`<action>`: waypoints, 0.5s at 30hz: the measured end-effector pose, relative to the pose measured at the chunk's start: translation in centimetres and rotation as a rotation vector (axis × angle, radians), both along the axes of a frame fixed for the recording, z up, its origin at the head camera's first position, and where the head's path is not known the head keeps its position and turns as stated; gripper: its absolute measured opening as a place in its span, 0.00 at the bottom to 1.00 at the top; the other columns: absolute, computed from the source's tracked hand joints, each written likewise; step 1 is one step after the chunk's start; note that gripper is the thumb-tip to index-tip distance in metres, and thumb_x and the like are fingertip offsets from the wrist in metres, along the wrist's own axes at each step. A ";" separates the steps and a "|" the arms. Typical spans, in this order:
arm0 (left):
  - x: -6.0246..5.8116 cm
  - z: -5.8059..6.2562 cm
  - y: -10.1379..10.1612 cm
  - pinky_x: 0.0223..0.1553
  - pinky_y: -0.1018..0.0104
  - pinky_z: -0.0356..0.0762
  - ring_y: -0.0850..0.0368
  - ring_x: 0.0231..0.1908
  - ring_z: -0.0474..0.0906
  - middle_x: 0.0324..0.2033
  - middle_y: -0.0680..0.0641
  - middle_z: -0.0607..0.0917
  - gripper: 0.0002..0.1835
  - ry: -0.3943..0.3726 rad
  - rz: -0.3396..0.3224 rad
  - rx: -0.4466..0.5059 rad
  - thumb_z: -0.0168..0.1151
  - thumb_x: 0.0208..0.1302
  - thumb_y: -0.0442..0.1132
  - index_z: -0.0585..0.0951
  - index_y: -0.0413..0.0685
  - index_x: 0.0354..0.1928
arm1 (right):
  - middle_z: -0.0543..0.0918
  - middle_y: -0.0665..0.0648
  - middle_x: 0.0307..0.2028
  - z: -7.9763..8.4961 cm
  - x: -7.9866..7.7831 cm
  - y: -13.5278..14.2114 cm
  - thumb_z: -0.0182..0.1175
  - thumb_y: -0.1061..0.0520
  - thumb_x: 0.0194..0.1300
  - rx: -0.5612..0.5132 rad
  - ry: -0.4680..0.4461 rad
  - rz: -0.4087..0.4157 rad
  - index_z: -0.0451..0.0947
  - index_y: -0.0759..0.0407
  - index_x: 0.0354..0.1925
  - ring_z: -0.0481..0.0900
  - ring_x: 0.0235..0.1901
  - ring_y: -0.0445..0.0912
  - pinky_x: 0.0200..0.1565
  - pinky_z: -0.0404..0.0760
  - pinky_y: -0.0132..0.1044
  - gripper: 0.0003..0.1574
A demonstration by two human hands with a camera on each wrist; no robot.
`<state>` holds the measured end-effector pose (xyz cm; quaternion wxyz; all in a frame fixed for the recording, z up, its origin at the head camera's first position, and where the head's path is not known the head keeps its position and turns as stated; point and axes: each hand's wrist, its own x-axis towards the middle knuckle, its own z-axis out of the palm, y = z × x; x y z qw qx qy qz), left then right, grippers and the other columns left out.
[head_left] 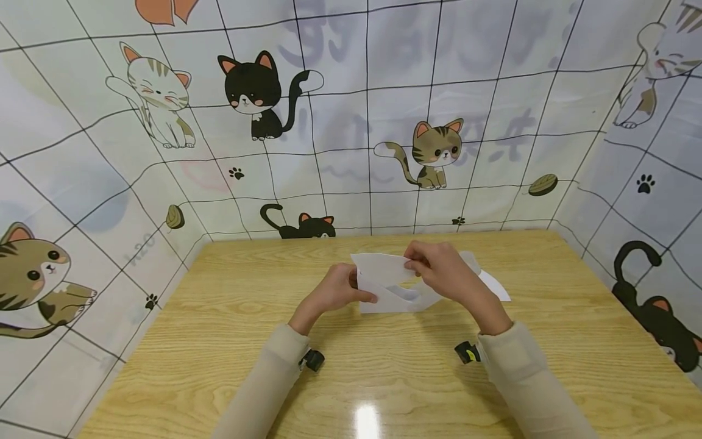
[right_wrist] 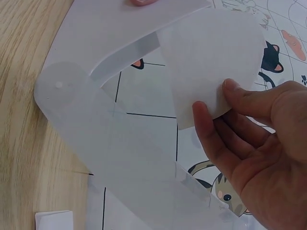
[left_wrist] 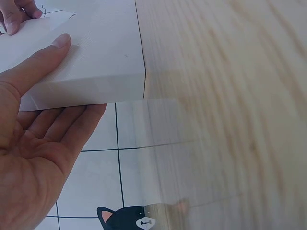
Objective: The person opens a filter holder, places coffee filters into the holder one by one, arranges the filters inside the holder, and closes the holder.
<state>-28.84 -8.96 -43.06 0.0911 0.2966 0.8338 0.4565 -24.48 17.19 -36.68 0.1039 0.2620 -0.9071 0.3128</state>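
A white, thin-walled box-like piece [head_left: 378, 302] with a curved cut-out is held up close over the table. My left hand [head_left: 334, 289] grips its left end; in the left wrist view the thumb lies on the flat face [left_wrist: 105, 48] and the fingers are underneath. My right hand [head_left: 441, 268] pinches the edge of a white flap [right_wrist: 211, 62] between thumb and fingers, behind the box's front wall. The right wrist view shows a rounded corner with a small round spot [right_wrist: 59, 85] and a slanting, translucent-looking strip [right_wrist: 129, 163]. The right forearm hides part of the piece.
White curved parts [head_left: 496, 288] show beyond the right wrist. A small white piece [right_wrist: 54, 220] lies on the wooden table [head_left: 230, 292]. Cat-printed sheets [head_left: 340, 122] enclose the table at the back and sides. Small black cameras [head_left: 314, 360] sit at both wrists.
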 end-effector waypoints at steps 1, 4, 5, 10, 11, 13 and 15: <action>0.0 0.0 0.0 0.40 0.68 0.85 0.60 0.39 0.89 0.45 0.45 0.91 0.23 0.001 -0.001 0.000 0.81 0.56 0.37 0.85 0.45 0.53 | 0.87 0.52 0.28 0.0 0.0 0.0 0.64 0.59 0.72 0.002 0.001 -0.001 0.83 0.56 0.38 0.77 0.24 0.38 0.29 0.77 0.32 0.03; 0.0 0.0 0.0 0.40 0.68 0.85 0.59 0.39 0.89 0.45 0.44 0.91 0.22 -0.003 0.000 0.002 0.81 0.56 0.37 0.85 0.45 0.53 | 0.88 0.51 0.30 0.0 0.0 0.0 0.66 0.60 0.71 0.011 0.012 -0.012 0.84 0.55 0.37 0.79 0.26 0.39 0.32 0.80 0.35 0.03; 0.0 0.0 0.0 0.40 0.68 0.86 0.58 0.40 0.89 0.45 0.44 0.91 0.22 -0.003 0.001 0.002 0.81 0.55 0.37 0.85 0.45 0.52 | 0.89 0.52 0.31 0.0 0.0 0.0 0.66 0.60 0.71 0.016 0.017 -0.016 0.85 0.55 0.37 0.81 0.27 0.40 0.33 0.81 0.36 0.03; 0.1 0.1 0.1 0.40 0.66 0.86 0.56 0.40 0.90 0.45 0.43 0.91 0.22 -0.017 0.001 0.014 0.81 0.55 0.37 0.85 0.44 0.52 | 0.89 0.51 0.34 0.1 0.0 0.1 0.68 0.61 0.69 0.037 0.052 -0.031 0.88 0.56 0.36 0.86 0.34 0.43 0.40 0.86 0.43 0.03; 0.1 0.1 0.1 0.40 0.66 0.86 0.56 0.40 0.90 0.45 0.43 0.91 0.22 -0.021 0.001 0.016 0.80 0.55 0.36 0.85 0.44 0.52 | 0.89 0.51 0.34 0.1 0.0 0.2 0.68 0.61 0.68 0.039 0.058 -0.030 0.89 0.57 0.36 0.86 0.34 0.43 0.40 0.86 0.43 0.03; 0.0 0.0 0.1 0.41 0.67 0.86 0.56 0.40 0.90 0.45 0.43 0.91 0.22 -0.025 0.001 0.016 0.80 0.56 0.36 0.85 0.44 0.52 | 0.89 0.51 0.34 0.2 0.0 0.2 0.69 0.61 0.68 0.038 0.066 -0.026 0.89 0.58 0.36 0.85 0.33 0.42 0.39 0.86 0.41 0.03; 0.0 0.0 0.0 0.40 0.67 0.86 0.57 0.40 0.90 0.45 0.43 0.91 0.22 -0.024 -0.001 0.016 0.80 0.56 0.36 0.85 0.44 0.53 | 0.89 0.51 0.34 0.2 0.0 0.2 0.70 0.61 0.66 0.034 0.071 -0.022 0.90 0.59 0.36 0.84 0.32 0.41 0.38 0.85 0.38 0.02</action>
